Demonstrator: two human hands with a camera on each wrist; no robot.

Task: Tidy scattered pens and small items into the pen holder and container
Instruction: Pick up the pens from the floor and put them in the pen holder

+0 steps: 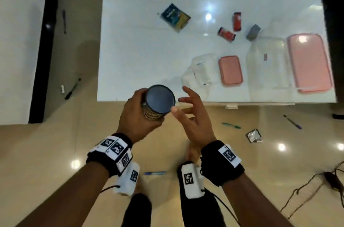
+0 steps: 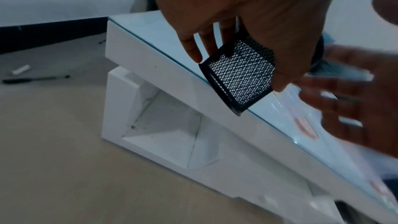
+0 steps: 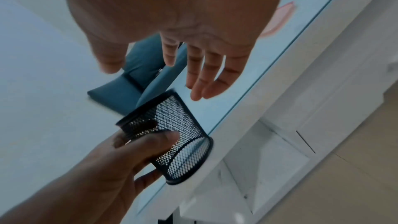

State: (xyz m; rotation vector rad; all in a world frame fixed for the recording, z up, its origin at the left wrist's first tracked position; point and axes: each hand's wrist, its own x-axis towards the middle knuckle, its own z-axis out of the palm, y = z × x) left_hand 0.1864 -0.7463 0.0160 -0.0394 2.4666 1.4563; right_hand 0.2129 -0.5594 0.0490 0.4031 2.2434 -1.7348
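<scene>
My left hand (image 1: 137, 115) grips a black mesh pen holder (image 1: 160, 101) in the air over the near edge of the white table (image 1: 139, 63). The holder is tilted, with a dark round end facing the head camera. In the left wrist view the fingers wrap round the mesh wall (image 2: 239, 77). My right hand (image 1: 193, 115) hangs open just right of the holder, fingers spread and holding nothing. Pens lie on the floor: a green pen (image 1: 231, 125), a purple pen (image 1: 292, 122), a blue pen (image 1: 154, 173) and a black pen (image 1: 72, 89). A small clear container (image 1: 202, 72) stands on the table.
Beside pink lids (image 1: 230, 70) on the table are a larger clear container (image 1: 266, 63), two red items (image 1: 226, 34), a grey box (image 1: 253, 32) and a teal packet (image 1: 176, 17). On the floor lie a small packet (image 1: 253, 135), a white cap (image 1: 62, 89) and cables (image 1: 331, 180).
</scene>
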